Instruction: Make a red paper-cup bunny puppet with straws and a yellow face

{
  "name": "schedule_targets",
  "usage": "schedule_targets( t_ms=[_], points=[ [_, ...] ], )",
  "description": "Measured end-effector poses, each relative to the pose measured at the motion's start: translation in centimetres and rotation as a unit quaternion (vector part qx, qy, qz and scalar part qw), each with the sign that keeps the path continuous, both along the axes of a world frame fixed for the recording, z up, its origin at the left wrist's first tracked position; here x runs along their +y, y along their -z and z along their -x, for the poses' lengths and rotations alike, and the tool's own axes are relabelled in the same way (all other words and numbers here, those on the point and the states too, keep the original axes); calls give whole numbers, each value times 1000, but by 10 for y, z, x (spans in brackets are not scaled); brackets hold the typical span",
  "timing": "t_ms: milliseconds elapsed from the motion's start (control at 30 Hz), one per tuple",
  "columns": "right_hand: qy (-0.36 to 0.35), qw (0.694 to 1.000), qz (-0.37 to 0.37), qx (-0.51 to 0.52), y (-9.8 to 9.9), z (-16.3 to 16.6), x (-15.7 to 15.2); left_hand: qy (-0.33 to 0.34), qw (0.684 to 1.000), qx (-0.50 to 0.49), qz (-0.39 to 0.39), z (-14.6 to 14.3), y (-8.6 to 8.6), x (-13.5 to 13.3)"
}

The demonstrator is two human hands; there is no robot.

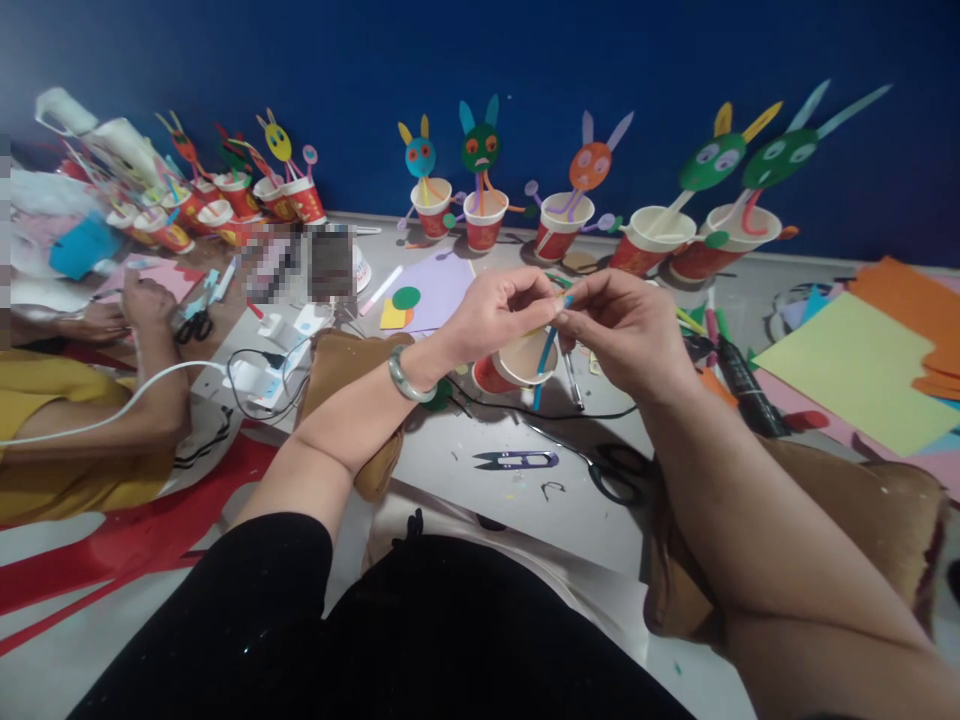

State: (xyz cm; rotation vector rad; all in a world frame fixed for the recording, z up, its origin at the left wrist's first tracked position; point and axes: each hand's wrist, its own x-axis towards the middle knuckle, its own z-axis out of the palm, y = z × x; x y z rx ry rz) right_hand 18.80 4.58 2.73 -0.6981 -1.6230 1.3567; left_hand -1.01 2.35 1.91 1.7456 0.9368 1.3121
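My left hand (499, 310) and my right hand (626, 325) meet above a red paper cup (510, 368) lying on the grey board. Both pinch the top of a thin blue strip (545, 355) that hangs down in front of the cup's open mouth. A jade bangle (405, 378) sits on my left wrist. Just under my right hand lies a pen (574, 385). Small thread snips (517, 460) and black scissors (619, 472) rest on the board nearer to me.
Along the blue wall stand several red cups with paper rabbit faces (480, 150). Coloured paper sheets (855, 365) lie at the right, a lilac sheet (439, 290) behind my hands. Another person's arm (150, 350) works at the left beside white cables (247, 380). Markers (742, 385) lie right.
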Motion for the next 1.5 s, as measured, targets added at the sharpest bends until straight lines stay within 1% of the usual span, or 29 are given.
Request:
schedule_targets(
  t_ms=[100, 200, 400, 533, 667, 767, 867, 967, 1067, 1133, 1233, 1333, 1500],
  points=[
    [-8, 1000, -2, 8, 1, 0, 0, 5, 1000, -13, -14, -4, 0, -2],
    [-15, 1000, -2, 15, 1, 0, 0, 5, 999, -31, -11, -6, -1, -3],
    [34, 999, 0, -34, -2, 1, -4, -53, 997, -41, 44, -10, -1, -6],
    [49, 998, -12, -48, -3, 1, -6, -58, 994, -54, 81, -12, -6, -9],
    [55, 997, -11, -53, -7, 0, -6, -40, 986, -78, 140, -14, -11, -11],
    [56, 997, -6, -53, -11, -1, -4, -7, 979, -87, 187, -12, -14, -10],
    [51, 996, -6, -67, -13, -4, 0, 36, 973, -72, 216, -6, -15, -6],
    [41, 996, -8, -82, -12, -7, 3, 68, 970, -43, 229, 0, -12, -2],
    [38, 995, -7, -93, -9, -8, 3, 83, 973, -33, 213, 2, -8, 0],
    [41, 995, -12, -95, -7, -8, 3, 75, 979, -30, 187, 3, -7, 0],
    [54, 993, -28, -98, -7, -9, 5, 49, 989, -26, 140, 4, -6, 2],
    [62, 992, -24, -109, -12, -14, 11, 3, 995, -27, 93, 9, -8, 6],
    [-26, 988, 39, -147, -16, -20, 17, -68, 995, -36, 64, 18, -8, 14]
  ],
)
